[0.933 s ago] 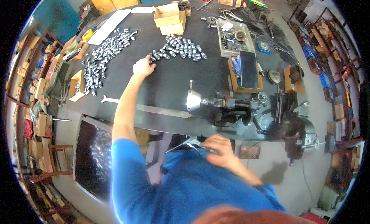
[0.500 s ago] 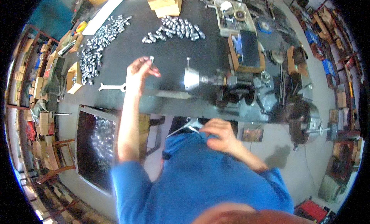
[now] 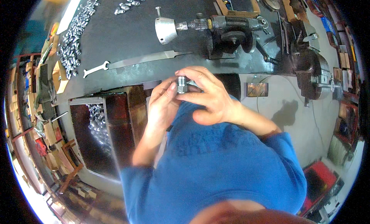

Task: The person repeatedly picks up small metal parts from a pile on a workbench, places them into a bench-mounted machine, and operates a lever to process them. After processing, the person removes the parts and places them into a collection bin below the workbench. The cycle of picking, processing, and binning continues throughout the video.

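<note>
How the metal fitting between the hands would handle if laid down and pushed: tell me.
The metal fitting probably feels stiff and fairly heavy for its size, given its solid metallic look. Its flat-sided lower part would likely check rolling. Its shiny surface may be somewhat slippery.

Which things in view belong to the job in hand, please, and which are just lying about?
Job in hand:
metal hex fitting, between left hand and right hand
probably the similar-looking loose fittings on the table

Lying or standing about, seemingly:
open-ended wrench
long flat metal bar
bench vise
hand-cranked geared fixture
</note>
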### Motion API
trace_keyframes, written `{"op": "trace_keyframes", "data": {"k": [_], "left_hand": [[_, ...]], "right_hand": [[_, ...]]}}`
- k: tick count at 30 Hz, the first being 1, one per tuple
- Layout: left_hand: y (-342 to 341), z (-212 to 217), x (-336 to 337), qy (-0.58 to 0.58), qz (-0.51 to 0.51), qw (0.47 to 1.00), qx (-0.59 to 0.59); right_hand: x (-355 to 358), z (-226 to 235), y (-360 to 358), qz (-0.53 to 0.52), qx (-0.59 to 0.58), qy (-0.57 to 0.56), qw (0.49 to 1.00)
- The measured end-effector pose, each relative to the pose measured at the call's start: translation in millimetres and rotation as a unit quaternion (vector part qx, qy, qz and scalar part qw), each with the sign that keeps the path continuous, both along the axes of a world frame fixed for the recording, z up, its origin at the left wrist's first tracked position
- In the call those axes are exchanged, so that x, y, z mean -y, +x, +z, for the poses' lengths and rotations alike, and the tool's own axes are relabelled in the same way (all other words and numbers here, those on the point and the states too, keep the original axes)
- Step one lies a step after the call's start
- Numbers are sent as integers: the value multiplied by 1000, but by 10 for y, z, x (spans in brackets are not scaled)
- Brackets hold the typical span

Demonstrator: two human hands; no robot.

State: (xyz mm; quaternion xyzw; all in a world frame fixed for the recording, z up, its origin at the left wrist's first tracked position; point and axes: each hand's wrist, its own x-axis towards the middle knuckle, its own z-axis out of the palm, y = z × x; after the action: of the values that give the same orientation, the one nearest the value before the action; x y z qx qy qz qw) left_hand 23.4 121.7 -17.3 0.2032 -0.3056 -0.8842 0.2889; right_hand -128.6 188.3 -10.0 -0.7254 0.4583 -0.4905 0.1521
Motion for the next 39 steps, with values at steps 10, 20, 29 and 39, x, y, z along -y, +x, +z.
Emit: {"op": "trace_keyframes", "data": {"k": [10,20,29,39], "left_hand": [[-17,-13,68,-71,-22,996,46],[-49,-115,94,-43,-30,997,56],[-14,-202,72,50,-74,994,-65],[-9,-123,29,-89,7,995,50]], "right_hand": [[42,-10,-33,-17,-5,-26,1000],[67,-21,-53,-24,-15,-12,1000],[115,-76,-116,34,59,-16,998],[84,24,-93,1,2,-51,999]]}}
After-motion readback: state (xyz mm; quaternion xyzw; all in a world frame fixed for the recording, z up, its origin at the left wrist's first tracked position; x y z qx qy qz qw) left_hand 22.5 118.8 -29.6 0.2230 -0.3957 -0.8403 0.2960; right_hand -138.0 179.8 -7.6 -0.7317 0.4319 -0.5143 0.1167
